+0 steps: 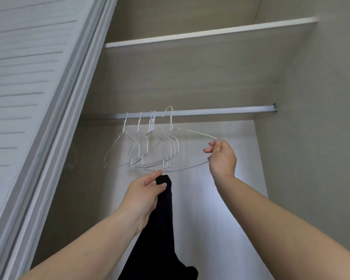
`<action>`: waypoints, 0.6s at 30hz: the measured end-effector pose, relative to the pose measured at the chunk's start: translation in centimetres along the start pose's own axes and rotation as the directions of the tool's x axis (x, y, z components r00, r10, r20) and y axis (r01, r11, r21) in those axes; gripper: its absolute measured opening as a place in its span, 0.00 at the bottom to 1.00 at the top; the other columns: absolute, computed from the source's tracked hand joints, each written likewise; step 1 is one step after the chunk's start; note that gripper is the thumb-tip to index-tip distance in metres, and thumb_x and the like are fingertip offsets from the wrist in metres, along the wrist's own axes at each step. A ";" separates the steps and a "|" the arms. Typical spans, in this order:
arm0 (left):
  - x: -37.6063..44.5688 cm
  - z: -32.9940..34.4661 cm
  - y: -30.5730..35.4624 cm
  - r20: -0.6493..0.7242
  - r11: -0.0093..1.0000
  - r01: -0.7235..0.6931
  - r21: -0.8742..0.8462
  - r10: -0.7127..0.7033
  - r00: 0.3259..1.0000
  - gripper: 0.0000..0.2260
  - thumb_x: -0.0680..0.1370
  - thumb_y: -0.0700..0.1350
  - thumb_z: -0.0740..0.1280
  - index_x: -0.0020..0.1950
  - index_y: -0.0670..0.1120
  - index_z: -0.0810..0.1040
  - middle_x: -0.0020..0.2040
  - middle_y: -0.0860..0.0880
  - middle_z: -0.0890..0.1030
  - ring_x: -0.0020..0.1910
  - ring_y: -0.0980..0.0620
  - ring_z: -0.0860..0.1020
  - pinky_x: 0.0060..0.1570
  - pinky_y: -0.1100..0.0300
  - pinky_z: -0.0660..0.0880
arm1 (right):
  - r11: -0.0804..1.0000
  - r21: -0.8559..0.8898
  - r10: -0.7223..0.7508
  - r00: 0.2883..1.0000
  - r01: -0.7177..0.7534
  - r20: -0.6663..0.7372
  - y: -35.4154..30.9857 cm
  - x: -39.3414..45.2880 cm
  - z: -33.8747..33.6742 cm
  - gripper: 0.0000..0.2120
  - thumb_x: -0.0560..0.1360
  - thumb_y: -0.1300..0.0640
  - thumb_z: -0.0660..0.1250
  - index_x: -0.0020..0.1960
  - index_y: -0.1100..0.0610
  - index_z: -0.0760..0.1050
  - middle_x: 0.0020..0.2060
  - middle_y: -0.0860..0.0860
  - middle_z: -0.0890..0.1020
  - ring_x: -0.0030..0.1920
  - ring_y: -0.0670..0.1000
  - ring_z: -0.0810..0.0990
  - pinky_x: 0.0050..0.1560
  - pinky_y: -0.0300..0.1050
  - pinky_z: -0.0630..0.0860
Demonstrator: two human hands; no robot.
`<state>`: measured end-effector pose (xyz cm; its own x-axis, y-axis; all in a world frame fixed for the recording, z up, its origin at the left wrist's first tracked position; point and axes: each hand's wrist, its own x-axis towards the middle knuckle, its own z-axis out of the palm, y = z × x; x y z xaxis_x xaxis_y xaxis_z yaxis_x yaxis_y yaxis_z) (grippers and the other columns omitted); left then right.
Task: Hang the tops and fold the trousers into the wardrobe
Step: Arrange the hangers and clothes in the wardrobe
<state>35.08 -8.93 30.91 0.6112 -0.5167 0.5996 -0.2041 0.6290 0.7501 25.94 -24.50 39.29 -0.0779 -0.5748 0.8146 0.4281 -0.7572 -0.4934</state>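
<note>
We are gripping a black garment (pixel 164 219) in our left hand (pixel 143 197), just below the wardrobe rail (pixel 220 111). Our right hand (pixel 222 156) is pinching the end of a white wire hanger (pixel 182 134), its hook sitting at the rail beside the other hangers (pixel 141 146).

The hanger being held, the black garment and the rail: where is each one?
hanger (pixel 192 133), head view, on its upper wire arm.
black garment (pixel 163 215), head view, on the hanging cloth below the left hand.
rail (pixel 226 110), head view, on its bare right stretch.
</note>
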 end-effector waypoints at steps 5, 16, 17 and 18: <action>0.5 1.6 -2.8 -0.030 0.997 0.031 0.066 -0.029 0.999 0.20 0.77 0.31 0.63 0.69 0.43 0.72 0.65 0.41 0.76 0.58 0.45 0.78 0.57 0.53 0.75 | 0.999 0.036 -0.004 1.000 0.005 -0.003 1.7 -0.8 -7.8 0.12 0.81 0.59 0.52 0.46 0.55 0.74 0.36 0.49 0.75 0.38 0.48 0.76 0.35 0.36 0.79; -2.1 -1.1 -7.9 -0.215 0.736 0.088 0.672 0.079 0.973 0.19 0.73 0.31 0.62 0.54 0.51 0.80 0.57 0.48 0.80 0.53 0.50 0.78 0.49 0.62 0.72 | 0.960 0.153 0.245 0.968 -0.235 -0.049 6.4 -5.0 -18.6 0.12 0.80 0.54 0.60 0.39 0.52 0.76 0.30 0.51 0.68 0.29 0.45 0.67 0.25 0.35 0.73; -2.6 -1.6 -8.0 -0.196 0.667 0.087 0.740 0.089 0.977 0.20 0.72 0.30 0.59 0.52 0.52 0.80 0.57 0.48 0.81 0.52 0.50 0.78 0.49 0.63 0.72 | 0.946 0.183 0.278 0.960 -0.267 -0.035 6.4 -5.5 -18.8 0.13 0.80 0.53 0.60 0.39 0.52 0.76 0.30 0.50 0.68 0.29 0.45 0.67 0.25 0.34 0.72; -3.1 -2.2 -8.2 -0.177 0.594 0.086 0.800 0.095 0.980 0.22 0.71 0.29 0.57 0.52 0.51 0.81 0.57 0.49 0.81 0.54 0.49 0.78 0.50 0.63 0.71 | 0.934 0.207 0.303 0.953 -0.292 -0.022 6.4 -5.9 -19.0 0.13 0.80 0.52 0.60 0.39 0.52 0.76 0.29 0.50 0.67 0.28 0.45 0.66 0.25 0.34 0.72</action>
<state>36.56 -11.22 22.32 0.7143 -0.3436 0.6097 -0.6802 -0.1356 0.7204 12.07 -31.84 25.50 0.0358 -0.7840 0.6197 0.6089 -0.4746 -0.6356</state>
